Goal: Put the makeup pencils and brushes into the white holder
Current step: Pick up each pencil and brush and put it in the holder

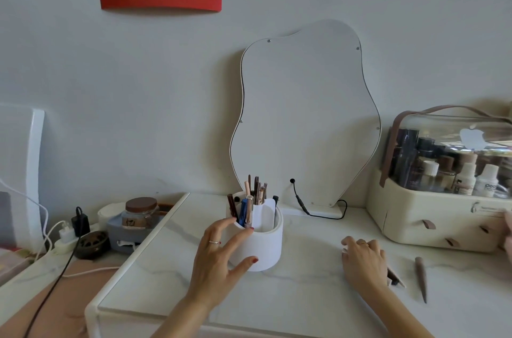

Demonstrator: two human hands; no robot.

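The white holder (263, 243) stands on the marble tabletop (291, 293) in front of the mirror. Several pencils and brushes (253, 195) stand upright in its back and left compartments. My left hand (221, 251) is at the holder's front left, fingers spread, fingertips touching its rim and thumb against its wall. My right hand (363, 261) rests palm down on the table to the right, fingers curled over a small dark makeup item (394, 278) that is partly hidden beneath it. A brown makeup brush (421, 278) lies loose on the table further right.
A wavy-edged mirror (304, 116) leans on the wall with a black cable (304, 207) at its base. A cream cosmetics case (440, 215) with bottles stands at the right. A jar (141, 213), chargers and cables crowd the lower surface at the left.
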